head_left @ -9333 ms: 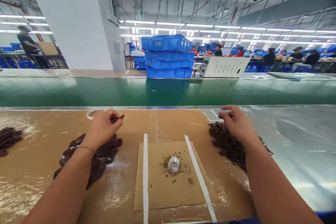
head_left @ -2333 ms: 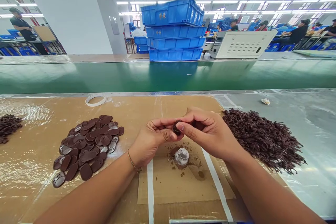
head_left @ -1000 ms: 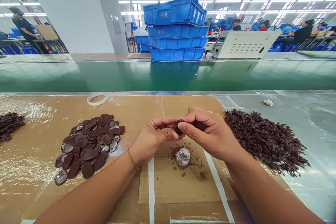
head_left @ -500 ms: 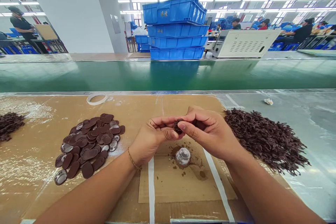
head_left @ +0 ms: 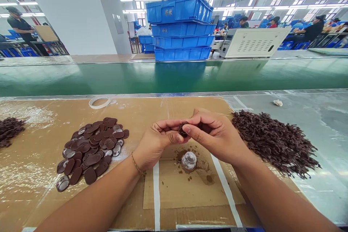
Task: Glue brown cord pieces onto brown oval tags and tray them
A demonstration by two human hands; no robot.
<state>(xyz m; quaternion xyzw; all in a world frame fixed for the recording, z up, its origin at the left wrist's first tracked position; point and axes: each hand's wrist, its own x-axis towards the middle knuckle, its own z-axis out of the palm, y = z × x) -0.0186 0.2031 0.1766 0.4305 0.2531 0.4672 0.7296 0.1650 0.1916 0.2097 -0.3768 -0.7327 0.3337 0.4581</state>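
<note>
Between the fingertips of both hands is a small dark brown piece (head_left: 183, 129), rough-looking and mostly covered by the fingers. My left hand (head_left: 160, 139) pinches it from the left, thumb below and fingers behind. My right hand (head_left: 217, 136) grips it from the right between thumb and forefinger. Just below the hands a small clear glass jar (head_left: 189, 161) stands on a stained cardboard sheet (head_left: 187, 192). Left of my hands lies a pile of flat brown oval pieces (head_left: 92, 148), some with shiny undersides. On the right is a heap of dark brown twisted strands (head_left: 274, 143).
A roll of white tape (head_left: 99, 102) lies at the back left of the table. More brown strands (head_left: 11, 130) lie at the far left. Beyond the table's edge runs a green belt (head_left: 122, 78), with stacked blue crates (head_left: 181, 30) and a beige machine (head_left: 254, 43) behind. People work further off.
Both hands stay at the same place, holding the small brown piece. The view has shifted very slightly; the piles and jar have not moved.
</note>
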